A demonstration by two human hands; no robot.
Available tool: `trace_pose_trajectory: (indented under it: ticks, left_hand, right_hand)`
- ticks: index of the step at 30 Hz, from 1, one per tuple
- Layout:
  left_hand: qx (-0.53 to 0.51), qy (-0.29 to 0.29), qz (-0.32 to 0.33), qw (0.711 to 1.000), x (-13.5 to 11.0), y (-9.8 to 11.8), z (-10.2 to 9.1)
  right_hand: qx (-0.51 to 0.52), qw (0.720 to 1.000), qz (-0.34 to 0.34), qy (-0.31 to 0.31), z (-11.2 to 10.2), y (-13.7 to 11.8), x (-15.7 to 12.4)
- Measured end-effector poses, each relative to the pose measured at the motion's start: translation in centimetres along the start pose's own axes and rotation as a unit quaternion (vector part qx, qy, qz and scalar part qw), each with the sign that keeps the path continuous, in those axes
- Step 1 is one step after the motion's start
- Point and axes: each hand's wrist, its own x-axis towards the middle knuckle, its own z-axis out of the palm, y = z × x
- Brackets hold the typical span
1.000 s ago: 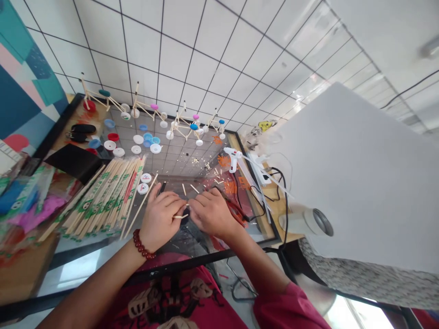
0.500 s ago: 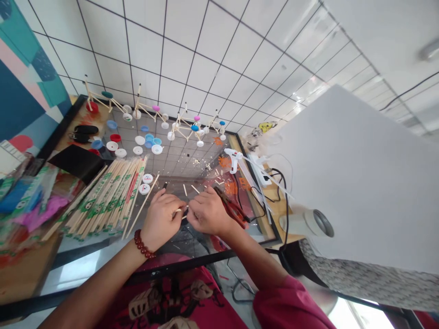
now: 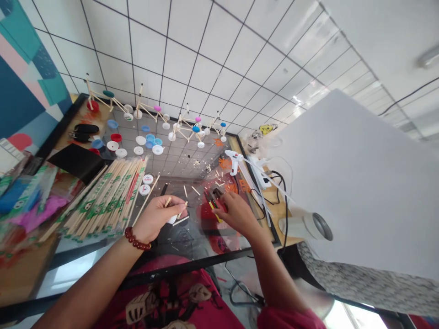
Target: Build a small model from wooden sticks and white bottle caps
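My left hand (image 3: 161, 216) is closed in a pinch on short pieces of wooden stick (image 3: 181, 209), with a white cap (image 3: 172, 220) below its fingers. A loose piece of stick (image 3: 181, 221) lies just beneath this hand. To the right, my right hand (image 3: 236, 211) curls around pliers (image 3: 217, 193); their dark jaws show beyond the fingers, and blur and the hand hide part of the handles. A narrow yellow and red part (image 3: 215, 213) shows beside the right thumb; whether it belongs to the pliers is unclear. A black marker-like stick (image 3: 164, 189) lies beyond my left hand.
Wrapped chopsticks (image 3: 103, 198) lie at the left. Bottle caps (image 3: 150, 140) and several stick-and-cap models (image 3: 185, 125) stand toward the back. A white glue gun (image 3: 234, 160), a power strip (image 3: 261, 172) and cables are at the right. Stick scraps (image 3: 195, 190) litter the glass tabletop.
My hands have moved apart. My left hand keeps the stick pieces and has shifted slightly left, while my right hand has moved right, off the sticks and onto the pliers.
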Motion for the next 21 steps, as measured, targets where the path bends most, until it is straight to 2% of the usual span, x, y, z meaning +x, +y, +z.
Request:
trace_pose_trajectory:
  ticks: [2,6,12,14,16,18,19,21]
  left_hand:
    - [-0.055,0.003,-0.039,0.998,0.1,0.1,0.2]
    - [-0.097,0.033,-0.108,0.989,0.4,0.2,0.5]
    - [-0.099,0.041,-0.116,0.987,0.6,0.1,0.3]
    - [-0.096,0.042,-0.113,0.988,0.5,0.1,0.2]
    - [-0.094,0.041,-0.107,0.989,0.5,0.2,0.2]
    - [-0.091,0.036,-0.102,0.99,0.5,0.2,0.2]
    - [-0.088,0.032,-0.101,0.99,0.6,0.2,0.2]
    - [-0.079,0.027,-0.103,0.991,0.6,0.1,0.2]
  right_hand:
    - [-0.086,0.995,0.049,0.004,0.4,2.7,-1.4]
    - [-0.094,0.995,0.013,0.011,1.4,6.4,-3.1]
    - [-0.102,0.995,0.016,-0.019,2.0,8.1,-2.9]
    - [-0.085,0.996,0.018,-0.007,1.7,8.0,-2.8]
    - [-0.018,0.999,0.039,0.011,1.3,7.4,-3.1]
    - [0.118,0.991,0.067,0.001,0.9,6.2,-3.6]
    - [0.198,0.976,0.083,-0.019,0.8,5.3,-3.9]
    - [0.357,0.924,0.109,-0.081,0.7,3.2,-4.4]
